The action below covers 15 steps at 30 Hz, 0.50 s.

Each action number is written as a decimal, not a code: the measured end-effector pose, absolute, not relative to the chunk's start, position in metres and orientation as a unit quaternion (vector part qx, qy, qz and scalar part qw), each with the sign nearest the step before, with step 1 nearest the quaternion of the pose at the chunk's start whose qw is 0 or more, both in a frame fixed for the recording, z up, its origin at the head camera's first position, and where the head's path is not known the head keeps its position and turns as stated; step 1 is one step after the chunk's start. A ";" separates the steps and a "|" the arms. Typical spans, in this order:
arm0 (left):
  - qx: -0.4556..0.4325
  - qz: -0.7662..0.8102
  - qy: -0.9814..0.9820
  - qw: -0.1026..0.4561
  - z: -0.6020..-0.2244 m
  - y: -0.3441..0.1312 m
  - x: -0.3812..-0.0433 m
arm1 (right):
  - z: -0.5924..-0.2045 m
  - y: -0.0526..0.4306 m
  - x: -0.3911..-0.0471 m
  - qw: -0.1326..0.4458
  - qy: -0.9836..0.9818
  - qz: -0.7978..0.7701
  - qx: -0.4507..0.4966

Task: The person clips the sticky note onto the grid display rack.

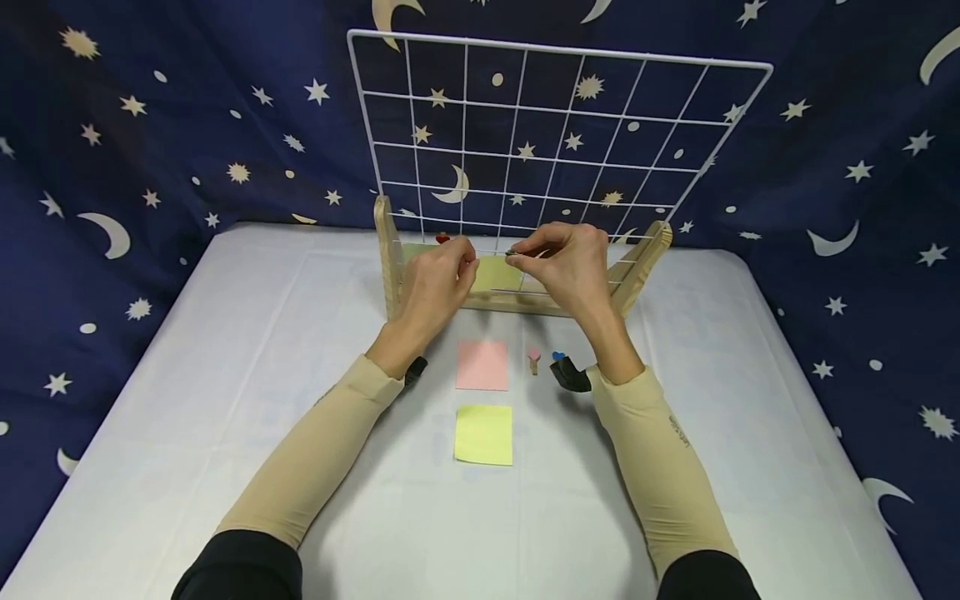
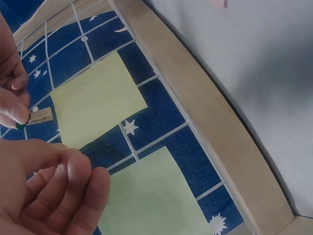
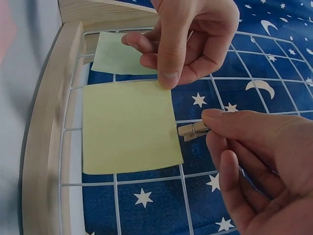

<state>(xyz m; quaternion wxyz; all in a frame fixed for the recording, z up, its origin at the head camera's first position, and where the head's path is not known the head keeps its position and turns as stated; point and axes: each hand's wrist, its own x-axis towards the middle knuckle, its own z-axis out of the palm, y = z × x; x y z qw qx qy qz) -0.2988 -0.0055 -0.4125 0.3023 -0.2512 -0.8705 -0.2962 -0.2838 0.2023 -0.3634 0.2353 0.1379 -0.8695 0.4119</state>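
My left hand (image 1: 437,279) pinches one upper corner of a pale yellow sticky note (image 3: 129,129), holding it against the white wire grid (image 1: 558,48). Between thumb and forefinger my right hand (image 1: 570,262) grips a small wooden clothespin (image 3: 192,130) with a dark green bit at its end. In the right wrist view, the clothespin's tip is right by the note's upper edge; I cannot tell whether it touches. Beside this note hangs a pale green sticky note (image 2: 151,196), partly behind my left hand. A red clip (image 1: 442,238) shows above it.
On the white table (image 1: 315,275) lie a pink sticky note (image 1: 482,365), a yellow one (image 1: 483,435) nearer me, a pink clip (image 1: 534,358) and a blue clip (image 1: 558,356). The grid leans back in a wooden stand (image 1: 517,302), before a starry dark blue cloth (image 1: 240,108).
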 end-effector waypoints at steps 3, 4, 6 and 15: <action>-0.249 -0.296 -0.869 0.308 -0.412 -0.004 -0.299 | -0.363 0.202 -0.285 0.235 -0.871 0.409 0.136; -0.249 -0.297 -0.868 0.310 -0.411 -0.004 -0.299 | -0.363 0.202 -0.285 0.236 -0.871 0.409 0.136; -0.249 -0.300 -0.866 0.315 -0.411 -0.004 -0.299 | -0.364 0.201 -0.287 0.238 -0.870 0.408 0.139; -0.256 -0.304 -0.859 0.323 -0.414 -0.004 -0.303 | -0.371 0.197 -0.292 0.258 -0.868 0.399 0.147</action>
